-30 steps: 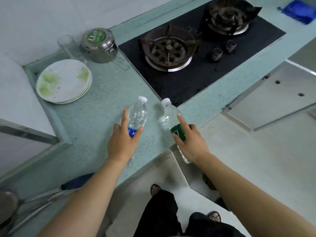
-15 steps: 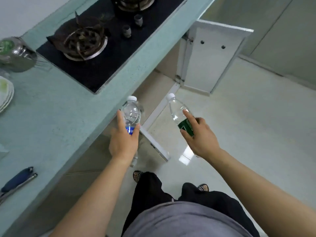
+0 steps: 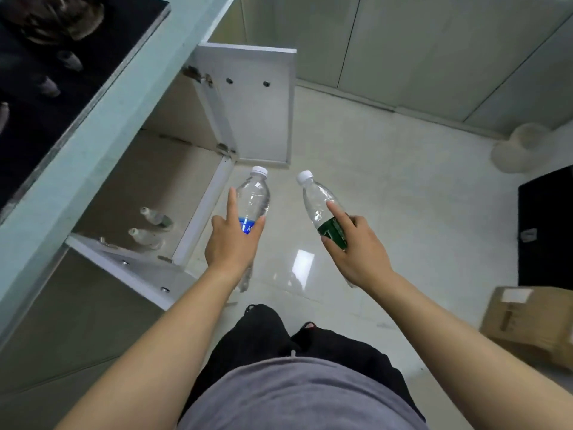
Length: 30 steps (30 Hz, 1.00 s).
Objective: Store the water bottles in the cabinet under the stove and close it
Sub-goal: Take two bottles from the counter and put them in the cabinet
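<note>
My left hand (image 3: 231,243) grips a clear water bottle with a blue label (image 3: 253,197), held over the floor just right of the open cabinet. My right hand (image 3: 356,246) grips a clear bottle with a green label (image 3: 319,203), further right above the tiles. The cabinet under the stove (image 3: 139,181) stands open, with both white doors swung out: the far door (image 3: 260,107) and the near door (image 3: 136,268). Two bottles stand inside, one further back (image 3: 156,217) and one nearer (image 3: 144,237).
The black stove top (image 3: 62,57) sits in the pale green counter (image 3: 93,128) at upper left. A cardboard box (image 3: 533,321) and a black object (image 3: 548,231) are on the floor at right, with a white fan base (image 3: 517,147) beyond. My legs are below.
Both hands lifted the bottles off the counter and carried them down and right, over the floor beside the open cabinet. The view swung from the counter to the cabinet and floor.
</note>
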{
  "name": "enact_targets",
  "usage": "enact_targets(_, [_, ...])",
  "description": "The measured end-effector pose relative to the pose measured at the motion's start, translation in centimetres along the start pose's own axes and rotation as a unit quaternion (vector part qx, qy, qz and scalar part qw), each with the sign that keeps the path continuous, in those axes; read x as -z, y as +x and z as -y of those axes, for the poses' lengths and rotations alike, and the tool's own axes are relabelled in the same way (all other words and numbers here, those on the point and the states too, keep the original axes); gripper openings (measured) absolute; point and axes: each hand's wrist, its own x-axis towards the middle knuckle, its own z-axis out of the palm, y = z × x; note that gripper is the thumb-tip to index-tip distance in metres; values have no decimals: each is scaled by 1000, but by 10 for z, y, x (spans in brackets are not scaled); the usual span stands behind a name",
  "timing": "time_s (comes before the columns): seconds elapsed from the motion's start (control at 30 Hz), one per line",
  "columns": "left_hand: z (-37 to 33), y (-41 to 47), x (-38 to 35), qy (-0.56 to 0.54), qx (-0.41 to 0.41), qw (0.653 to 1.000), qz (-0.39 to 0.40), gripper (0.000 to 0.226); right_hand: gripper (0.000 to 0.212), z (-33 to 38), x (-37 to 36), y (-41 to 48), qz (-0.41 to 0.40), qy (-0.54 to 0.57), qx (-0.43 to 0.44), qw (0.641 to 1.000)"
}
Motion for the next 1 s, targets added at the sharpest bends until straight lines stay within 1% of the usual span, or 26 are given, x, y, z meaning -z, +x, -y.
enact_targets(0.1, [-9,23,-5,5,8,1000,4,76,61,-1,4,26,9,8,3,1000])
enact_targets(0.23, [-7,61,-2,-5,37,999,-5,75,60,15,5,74,36,3,33,999])
enact_targets(0.5, [13,186,31,-36,95,995,-13,77,60,81,-10,218,95,-37,106,989])
enact_targets(0.57, [22,214,44,-37,102,994,-16,78,60,102,-17,252,113,-43,135,983])
enact_targets(0.7, [41,254,60,-29,149,988,-32,79,62,136,-33,311,144,-53,179,972])
enact_targets(0.83, [57,283,58,-40,186,981,-44,79,63,156,-50,364,204,-59,221,952])
enact_targets(0.93, [56,309,54,-38,218,974,-44,77,63,166,-62,406,236,-69,255,935])
enact_targets(1.0, [53,328,48,-34,234,970,-61,77,62,167,-71,434,257,-76,272,924])
